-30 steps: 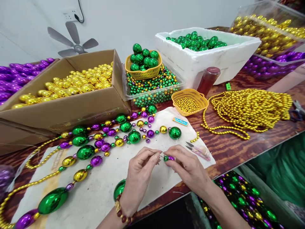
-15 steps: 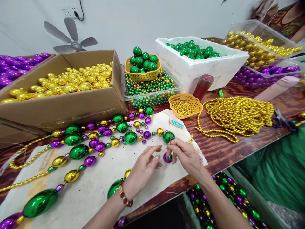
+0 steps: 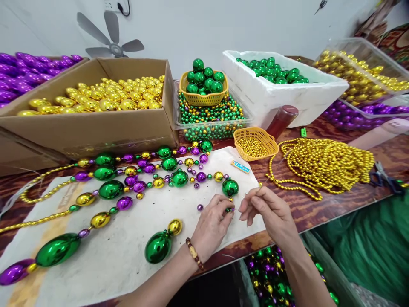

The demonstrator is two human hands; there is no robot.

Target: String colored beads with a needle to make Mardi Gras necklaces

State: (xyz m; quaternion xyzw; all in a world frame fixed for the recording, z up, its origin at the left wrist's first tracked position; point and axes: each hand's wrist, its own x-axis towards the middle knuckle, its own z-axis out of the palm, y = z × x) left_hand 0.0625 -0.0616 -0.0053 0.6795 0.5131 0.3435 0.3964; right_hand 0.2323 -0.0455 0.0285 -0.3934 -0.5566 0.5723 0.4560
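Note:
My left hand (image 3: 214, 224) is closed in a pinch on a small green bead (image 3: 228, 209), beside a tiny purple one. Just above lies a big green ball bead (image 3: 230, 187), at the end of a row of beads. My right hand (image 3: 268, 213) pinches a thin needle, mostly hidden by the fingers, a short gap to the right. A large green oval bead (image 3: 158, 247) touches a gold bead (image 3: 175, 227), left of my left wrist. One loose purple bead (image 3: 200, 207) rests near my left knuckles.
Rows of strung beads (image 3: 111, 189) cross the white cloth (image 3: 128, 243). Behind stand a cardboard box (image 3: 128, 123) of gold beads, a foam box (image 3: 281, 98) and a small yellow basket (image 3: 271, 157). Gold bead strands (image 3: 329, 166) and scissors (image 3: 381, 175) lie at right.
The upright needle in my right hand has tipped down and moved right, away from the green ball. My left hand has moved right and closed on the small green bead. The view has shifted slightly.

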